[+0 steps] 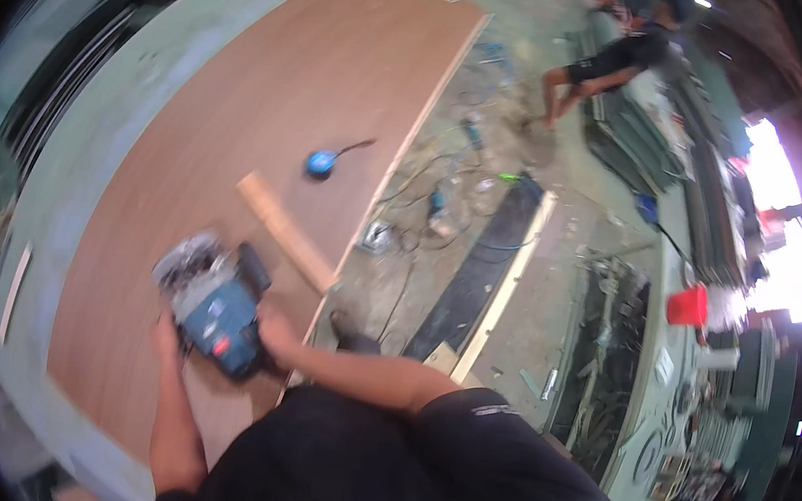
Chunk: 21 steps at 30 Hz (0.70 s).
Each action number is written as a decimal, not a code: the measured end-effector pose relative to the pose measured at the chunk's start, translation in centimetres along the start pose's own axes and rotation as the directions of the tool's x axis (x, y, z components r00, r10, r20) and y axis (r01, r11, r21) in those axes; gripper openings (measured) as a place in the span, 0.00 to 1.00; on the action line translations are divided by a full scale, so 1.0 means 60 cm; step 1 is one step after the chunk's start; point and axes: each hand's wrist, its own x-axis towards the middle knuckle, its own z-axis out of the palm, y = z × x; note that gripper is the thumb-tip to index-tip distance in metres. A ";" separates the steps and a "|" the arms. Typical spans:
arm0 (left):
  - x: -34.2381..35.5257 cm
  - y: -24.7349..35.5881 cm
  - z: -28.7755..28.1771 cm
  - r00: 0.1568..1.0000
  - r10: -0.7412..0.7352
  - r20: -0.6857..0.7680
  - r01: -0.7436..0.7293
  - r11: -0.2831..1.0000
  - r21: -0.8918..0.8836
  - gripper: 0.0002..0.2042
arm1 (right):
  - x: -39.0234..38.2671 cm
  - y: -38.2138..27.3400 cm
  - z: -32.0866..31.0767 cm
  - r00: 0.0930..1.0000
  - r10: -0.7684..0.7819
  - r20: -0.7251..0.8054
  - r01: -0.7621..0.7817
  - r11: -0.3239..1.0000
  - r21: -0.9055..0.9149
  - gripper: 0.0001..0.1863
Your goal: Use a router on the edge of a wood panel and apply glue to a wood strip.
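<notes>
On the large brown wood panel in front of me is a blue and black power tool with a silver guard, which looks like a circular saw. My right hand is closed on its right side, by the black handle. Against the tool's left side is my left hand, its fingers partly hidden by the body; it appears to grip there. Just beyond the saw, a light wooden strip lies slantwise, reaching the panel's right edge. A round blue tape measure with a black strap rests farther up.
A pale green surface borders the panel on the left, with a thin wood strip. Cables and power tools litter the floor to the right, beside a dark board. Another person is at the far right. A red bucket stands farther right.
</notes>
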 end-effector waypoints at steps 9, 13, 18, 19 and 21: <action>-0.043 0.043 0.011 0.984 -0.015 -0.180 0.060 0.967 0.247 0.15 | 0.019 -0.061 -0.148 0.989 -0.143 -0.019 0.143 0.989 -0.023 0.19; -0.066 0.069 0.012 0.992 -0.078 -0.101 0.097 0.973 0.207 0.14 | 0.084 -0.093 -0.137 0.932 -0.358 -0.055 0.361 0.930 0.067 0.20; -0.088 0.094 0.028 0.978 -0.078 -0.192 0.125 0.960 0.249 0.15 | 0.129 -0.139 -0.131 0.911 0.018 0.411 -0.065 0.993 0.102 0.28; -0.092 0.100 0.031 0.981 -0.069 -0.180 0.114 0.961 0.254 0.15 | 0.126 -0.143 -0.129 0.914 0.042 0.403 -0.082 0.993 0.082 0.29; -0.101 0.114 0.036 0.978 -0.068 -0.196 0.117 0.961 0.251 0.15 | 0.114 -0.152 -0.128 0.924 0.003 0.381 -0.053 0.991 0.121 0.28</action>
